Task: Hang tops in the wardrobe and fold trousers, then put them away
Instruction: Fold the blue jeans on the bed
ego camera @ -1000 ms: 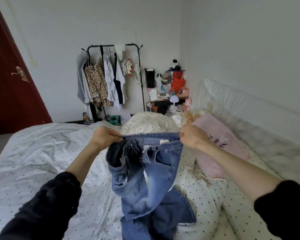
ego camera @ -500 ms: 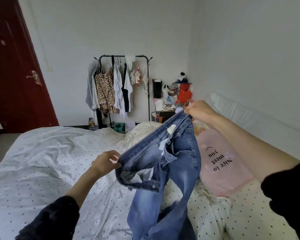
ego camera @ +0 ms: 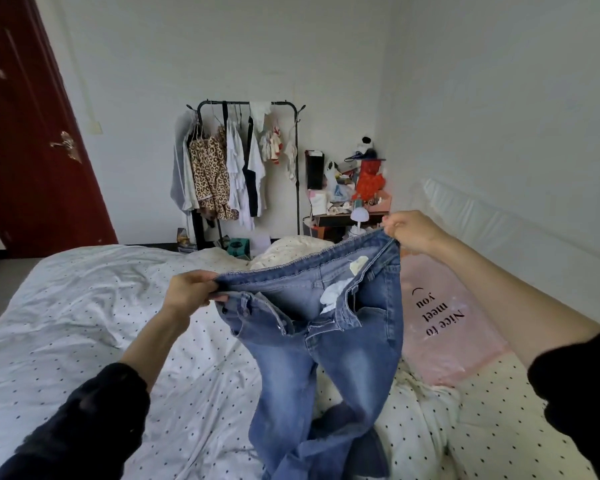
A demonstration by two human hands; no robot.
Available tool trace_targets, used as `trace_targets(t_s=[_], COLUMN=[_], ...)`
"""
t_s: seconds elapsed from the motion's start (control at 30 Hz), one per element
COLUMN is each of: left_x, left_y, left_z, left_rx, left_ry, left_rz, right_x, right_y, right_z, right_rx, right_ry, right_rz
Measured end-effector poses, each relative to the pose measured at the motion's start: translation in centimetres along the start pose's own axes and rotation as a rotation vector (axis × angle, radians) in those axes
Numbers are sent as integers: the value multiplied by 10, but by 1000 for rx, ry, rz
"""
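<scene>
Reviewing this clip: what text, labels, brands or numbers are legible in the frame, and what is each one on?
"Nice to meet you", with a bracket mark after it: on the pink pillow, seen turned sideways.
Inner label of the jeans: no print readable.
Boxes and packets on the cluttered side table: too small and blurred to read.

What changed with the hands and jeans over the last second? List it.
The left hand, which had let go half a second ago, grips the jeans waistband again. The right hand, raised high then, has come down a little. The right hand's grip held; the legs still trail on the bed.
</scene>
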State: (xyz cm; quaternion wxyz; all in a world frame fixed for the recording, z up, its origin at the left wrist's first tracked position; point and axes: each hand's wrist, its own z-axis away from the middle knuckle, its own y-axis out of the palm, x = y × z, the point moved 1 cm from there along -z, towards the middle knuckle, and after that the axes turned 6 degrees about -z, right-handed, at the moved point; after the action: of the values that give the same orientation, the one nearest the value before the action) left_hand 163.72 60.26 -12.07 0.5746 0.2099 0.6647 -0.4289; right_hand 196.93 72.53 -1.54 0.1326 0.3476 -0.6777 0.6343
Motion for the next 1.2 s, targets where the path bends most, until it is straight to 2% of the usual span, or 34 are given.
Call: trace_targets(t_s=[0.17, 0.27, 0.37, 0.47, 0.53, 0.63, 0.73, 0.83, 0.93, 1.2], left_x=[-6, -2, 3, 6, 9, 12, 13, -19, -79, -283], left_y=[-3, 3, 15, 19, 20, 19, 14, 3, -7, -70], left_z=[10, 16, 16, 14, 11, 9, 7, -3, -16, -21], left_rx=[157, 202, 83, -18, -47, -84, -114, -149, -223, -470], left_ry=[52, 178, 347, 414, 433, 439, 459, 494, 541, 796], left_rz=[13, -222, -561, -615, -653, -689, -706, -641, -534, -310], right_x=[-14, -17, -19, -24, -30, -47, -62, -61, -27, 113], right_y=[3, 4, 6, 10, 16, 33, 41, 21, -20, -177], right_z=[6, 5, 6, 14, 23, 40, 47, 33, 7, -48], right_rx=[43, 28, 63, 220, 354, 410, 316, 216, 66, -474], right_ry=[151, 149, 138, 79, 42, 24, 95, 139, 71, -152], right_rz=[-254, -256, -241, -227, -69, 47, -75, -189, -296, -447])
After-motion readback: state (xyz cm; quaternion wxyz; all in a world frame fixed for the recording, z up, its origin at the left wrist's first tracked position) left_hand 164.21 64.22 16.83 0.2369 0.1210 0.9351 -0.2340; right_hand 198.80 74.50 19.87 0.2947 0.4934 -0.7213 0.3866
